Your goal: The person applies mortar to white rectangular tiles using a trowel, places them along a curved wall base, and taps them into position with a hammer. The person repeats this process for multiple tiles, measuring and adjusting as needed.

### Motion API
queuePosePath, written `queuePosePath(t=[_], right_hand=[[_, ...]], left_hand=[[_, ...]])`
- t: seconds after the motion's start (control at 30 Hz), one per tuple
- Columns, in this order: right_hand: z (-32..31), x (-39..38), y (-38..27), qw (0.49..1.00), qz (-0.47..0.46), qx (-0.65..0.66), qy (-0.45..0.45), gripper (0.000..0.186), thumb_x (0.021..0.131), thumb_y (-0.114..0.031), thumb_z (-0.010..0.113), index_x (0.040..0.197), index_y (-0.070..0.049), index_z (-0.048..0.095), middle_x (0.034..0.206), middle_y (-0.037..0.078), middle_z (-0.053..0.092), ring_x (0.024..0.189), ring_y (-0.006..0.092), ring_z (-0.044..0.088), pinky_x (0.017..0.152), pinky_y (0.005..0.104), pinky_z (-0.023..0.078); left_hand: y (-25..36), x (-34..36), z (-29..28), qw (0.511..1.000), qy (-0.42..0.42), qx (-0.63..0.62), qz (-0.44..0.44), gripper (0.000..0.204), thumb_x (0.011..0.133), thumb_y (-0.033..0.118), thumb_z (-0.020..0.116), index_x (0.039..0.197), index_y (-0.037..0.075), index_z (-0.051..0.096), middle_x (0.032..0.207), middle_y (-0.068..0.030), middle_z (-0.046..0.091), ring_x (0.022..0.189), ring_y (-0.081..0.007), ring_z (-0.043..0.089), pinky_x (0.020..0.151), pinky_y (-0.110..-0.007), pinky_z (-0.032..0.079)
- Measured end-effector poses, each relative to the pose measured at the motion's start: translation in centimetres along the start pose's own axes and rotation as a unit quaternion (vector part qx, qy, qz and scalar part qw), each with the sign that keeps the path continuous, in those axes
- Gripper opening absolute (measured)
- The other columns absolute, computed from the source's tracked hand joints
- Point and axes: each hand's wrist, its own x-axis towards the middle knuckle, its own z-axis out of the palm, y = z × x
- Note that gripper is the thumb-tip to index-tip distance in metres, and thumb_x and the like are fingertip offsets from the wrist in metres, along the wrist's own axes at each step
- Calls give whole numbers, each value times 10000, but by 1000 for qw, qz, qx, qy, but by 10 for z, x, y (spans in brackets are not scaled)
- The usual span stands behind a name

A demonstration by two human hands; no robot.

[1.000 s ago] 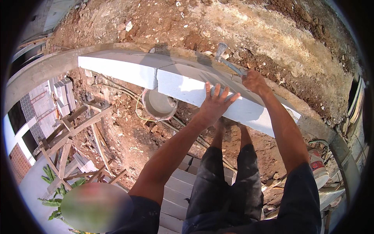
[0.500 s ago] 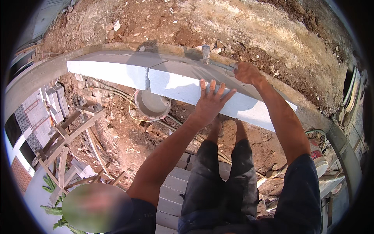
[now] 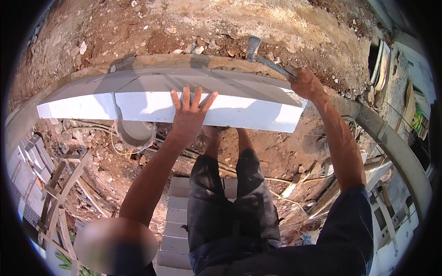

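Note:
My left hand (image 3: pixel 188 116) lies on the front upper edge of a white lightweight concrete block (image 3: pixel 258 112), fingers spread across its top. My right hand (image 3: pixel 305 83) is closed round the handle of a hammer (image 3: pixel 275 67). The hammer's metal head sticks out to the left, beyond the far side of the block row, and appears apart from the blocks. Another white block (image 3: pixel 78 106) stands end to end with the first on the left, with a narrow grey joint between them. Both blocks sit along a concrete beam (image 3: pixel 363 122).
Below the joint sits a round bucket (image 3: pixel 135 133) with grey contents. Hoses run over the reddish soil behind my legs. Stacked grey blocks (image 3: pixel 176 216) lie beneath me. A wooden frame (image 3: pixel 57 193) stands at left. Rubble and soil (image 3: pixel 184 27) rise beyond the beam. A thin string (image 3: pixel 308 135) extends right.
The view has swung right, so the blocks appear farther left. My right hand has lifted the hammer off the block's far top edge. My left hand keeps its place on the block.

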Motion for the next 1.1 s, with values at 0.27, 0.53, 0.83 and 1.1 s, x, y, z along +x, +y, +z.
queuePosePath(t=[0.27, 0.53, 0.83, 1.1], right_hand=[[49, -143, 105, 905, 185, 382, 19, 207, 948, -222, 559, 1010, -46, 646, 615, 29, 535, 525, 137, 510, 467, 313, 449], [92, -199, 156, 666, 395, 623, 105, 130, 932, -119, 534, 1010, -22, 573, 687, 32, 500, 493, 114, 459, 420, 275, 408], [76, -176, 87, 691, 221, 686, -54, 135, 932, -135, 589, 1028, -40, 578, 787, 43, 544, 546, 95, 490, 413, 261, 406], [91, -155, 98, 681, 330, 654, 14, 127, 932, -100, 548, 985, 15, 558, 718, 53, 543, 506, 115, 474, 417, 271, 407]], left_hand=[[3, 0, -6, 999, -44, 22, -6, 801, 812, 128, 626, 1532, 267, 302, 1418, -186, 398, 1337, -491, 320, 1067, -756, 109], [3, 2, -9, 996, -88, 16, -13, 960, 718, 94, 698, 1544, 218, 224, 1437, -213, 318, 1354, -512, 245, 1071, -757, 95], [1, 5, -14, 994, -107, -12, -28, 1052, 674, 63, 746, 1552, 241, 196, 1427, -212, 309, 1352, -506, 251, 1075, -754, 77], [5, 5, -9, 995, -98, 2, -32, 1072, 665, 66, 771, 1553, 243, 198, 1422, -205, 310, 1344, -494, 271, 1080, -748, 85]])
